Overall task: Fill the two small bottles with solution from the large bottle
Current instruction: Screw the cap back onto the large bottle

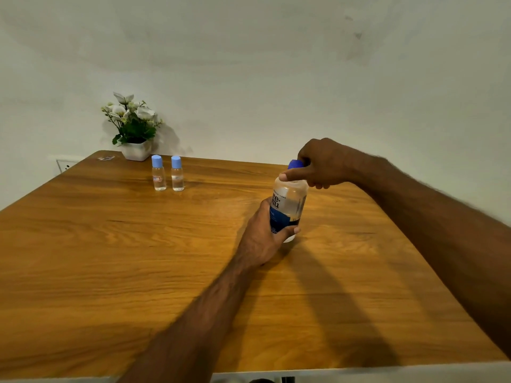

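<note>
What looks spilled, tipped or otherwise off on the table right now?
Nothing stands out. Both small bottles stand upright and capped near the plant pot; the table shows no puddle. The left hand holds the large bottle, the right hand grips its cap.

Looked like a home room: wood-grain table (138,244) pushed against a plain white wall (276,78), potted artificial flowers (132,125) in the corner, wall socket (65,165) beside the table's edge.
</note>
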